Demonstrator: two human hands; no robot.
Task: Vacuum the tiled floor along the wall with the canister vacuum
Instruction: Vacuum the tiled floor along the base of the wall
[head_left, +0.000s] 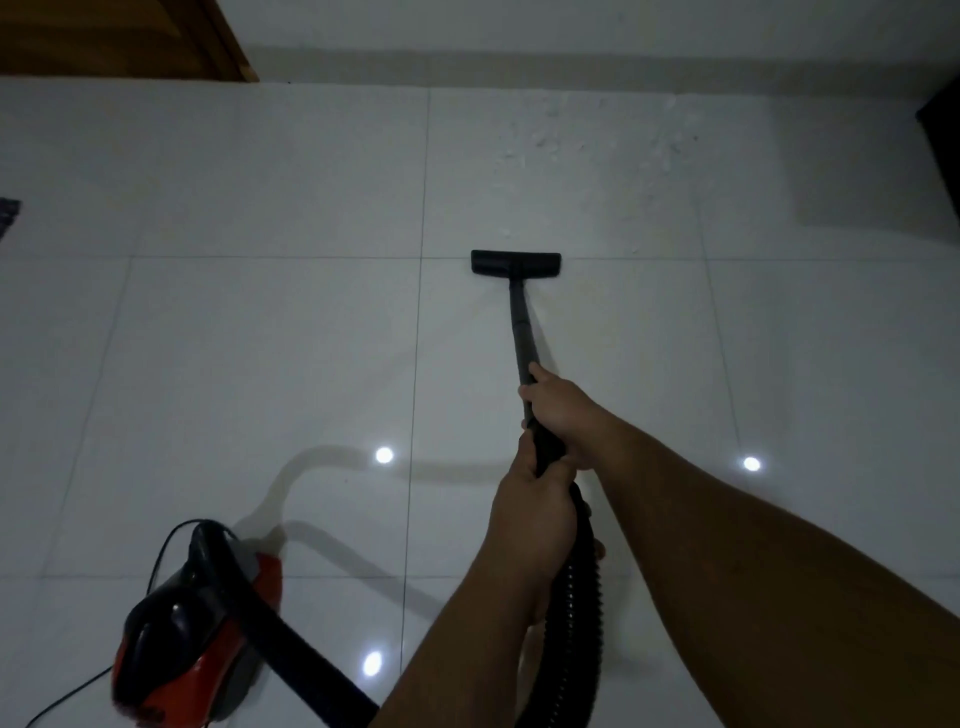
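Two hands hold the black wand (522, 332) in the head view: the right hand (558, 410) is higher up the tube with its fingers curled round it, and the left hand (535, 512) grips just below, where the tube meets the ribbed hose (576, 623). The floor nozzle (516, 263) lies flat on the tiled floor (260, 338) at about 12 o'clock from the hands, on a grout line, well short of the wall (571, 36) at the top of the frame. Between nozzle and wall, toward 1 o'clock, pale crumbs or dust (550, 140) are scattered on the tile, so I judge the stretch along the wall not yet done. The red and black canister vacuum (192, 629) sits at 8 o'clock, its hose arcing back under the arms and a thin cord (67, 696) trailing off to the left. Likely trouble: a long push toward the wall could pull the hose taut and tip or drag the canister, and the cord could snag under it; a hard push could also knock the nozzle against the skirting. Dim light makes the debris hard to judge, the left fingers are mostly hidden behind the hand, the hose's lower run is cut off at the frame edge, and dark shapes at the far left and right edges cannot be identified.
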